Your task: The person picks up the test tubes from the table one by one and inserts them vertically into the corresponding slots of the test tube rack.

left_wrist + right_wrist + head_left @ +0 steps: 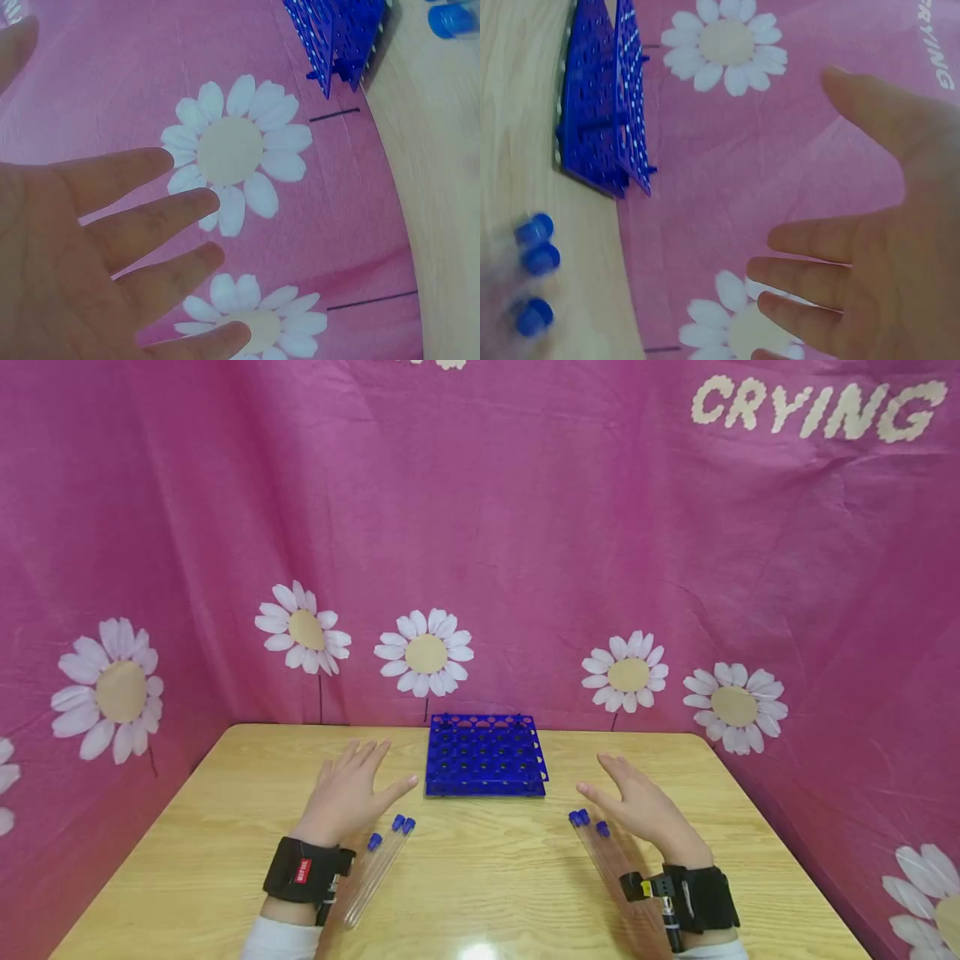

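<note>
My left hand [347, 797] is held over the left half of the table with fingers spread and straight, holding nothing. Beside its thumb lie three clear test tubes [378, 868] with blue caps [398, 822]. On the other side, my right hand [637, 802] is likewise spread and bare; its fingers [810, 244] show extended in the right wrist view. Three more blue-capped test tubes [592, 847] lie under and beside that hand, partly hidden by the wrist strap. Between the hands, toward the back, stands a blue tube rack [486, 756] with rows of round holes.
The wooden table [480, 860] has a pink curtain [510, 527] with printed daisies along its back and sides. A black strap with a small camera [300, 870] circles the left wrist, and a similar strap [705, 897] the right.
</note>
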A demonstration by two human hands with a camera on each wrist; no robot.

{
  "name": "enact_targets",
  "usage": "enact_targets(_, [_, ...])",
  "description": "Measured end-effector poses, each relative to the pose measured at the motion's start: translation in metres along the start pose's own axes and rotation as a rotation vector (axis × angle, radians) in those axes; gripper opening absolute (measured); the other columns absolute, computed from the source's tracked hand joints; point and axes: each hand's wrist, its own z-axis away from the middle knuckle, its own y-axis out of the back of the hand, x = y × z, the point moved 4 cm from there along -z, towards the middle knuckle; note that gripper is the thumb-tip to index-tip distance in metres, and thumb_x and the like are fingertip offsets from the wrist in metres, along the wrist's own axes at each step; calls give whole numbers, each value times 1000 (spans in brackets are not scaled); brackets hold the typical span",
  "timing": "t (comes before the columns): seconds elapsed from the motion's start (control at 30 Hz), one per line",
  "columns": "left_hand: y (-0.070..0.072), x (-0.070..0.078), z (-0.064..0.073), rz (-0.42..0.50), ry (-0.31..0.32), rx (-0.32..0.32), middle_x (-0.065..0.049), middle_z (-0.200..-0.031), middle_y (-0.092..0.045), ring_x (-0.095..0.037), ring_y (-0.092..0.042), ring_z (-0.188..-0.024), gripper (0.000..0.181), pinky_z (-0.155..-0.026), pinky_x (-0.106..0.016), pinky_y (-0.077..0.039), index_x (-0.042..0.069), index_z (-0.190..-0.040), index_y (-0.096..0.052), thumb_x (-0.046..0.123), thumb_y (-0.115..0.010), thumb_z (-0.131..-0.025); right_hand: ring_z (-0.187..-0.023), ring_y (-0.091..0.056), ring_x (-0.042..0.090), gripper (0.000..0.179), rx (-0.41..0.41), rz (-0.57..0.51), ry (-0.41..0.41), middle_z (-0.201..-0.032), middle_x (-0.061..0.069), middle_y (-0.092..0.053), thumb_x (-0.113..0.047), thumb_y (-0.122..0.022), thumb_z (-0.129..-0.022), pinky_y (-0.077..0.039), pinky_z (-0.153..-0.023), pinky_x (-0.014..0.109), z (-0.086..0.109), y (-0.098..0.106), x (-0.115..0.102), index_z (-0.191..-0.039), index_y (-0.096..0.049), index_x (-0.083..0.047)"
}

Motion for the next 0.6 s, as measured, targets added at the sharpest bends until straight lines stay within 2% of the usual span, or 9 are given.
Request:
enact_targets(0.1, [-2, 1, -5, 39, -25, 20, -20, -150, -43, -44, -31, -143, 85, -111, -69, -23, 8, -149, -38, 69, -45, -90, -142, -30, 46, 78, 9, -59, -20, -151, 25, -38, -56, -43, -98, -28, -112, 63, -7, -5, 2, -148, -33, 2])
enact_targets(0.23, [-6, 1, -17, 140, -20, 16, -19, -147, -47, -40, -40, -139, 79, -112, -57, -33, 6, -147, -40, 63, -47, -93, -135, -42, 44, 74, 26, -152, -61, -146, 24, -46, -56, -40, -99, -37, -108, 59, -27, -14, 2, -147, -37, 1])
enact_targets(0.3, [-9, 0, -27, 188, 3, 16, -19, -145, -49, -38, -44, -137, 75, -112, -54, -36, 5, -146, -41, 58, -47, -95, -129, -50, 43, 70, 42, -207, -82, -141, 24, -52, -54, -41, -100, -43, -104, 56, -39, -20, 3, -144, -42, 0])
enact_targets(0.43, [-19, -4, -49, 268, 78, 44, -22, -132, -59, -37, -56, -124, 59, -103, -51, -45, -1, -138, -50, 42, -52, -98, -106, -65, 36, 56, 58, -364, -157, -125, 25, -62, -42, -48, -101, -55, -88, 44, -64, -34, 7, -135, -51, 3])
enact_targets(0.53, [-31, -7, -64, 335, 137, 54, -24, -119, -66, -36, -64, -110, 47, -94, -47, -51, -4, -128, -58, 31, -55, -97, -85, -67, 27, 49, 40, -481, -227, -113, 27, -64, -32, -52, -100, -59, -76, 38, -78, -47, 8, -127, -55, 9])
enact_targets(0.6, [-41, -8, -72, 409, 177, 25, -24, -112, -68, -34, -67, -99, 42, -84, -43, -55, -6, -124, -61, 26, -56, -96, -74, -66, 20, 46, 35, -505, -266, -105, 26, -65, -28, -54, -98, -60, -71, 36, -85, -54, 9, -122, -57, 11])
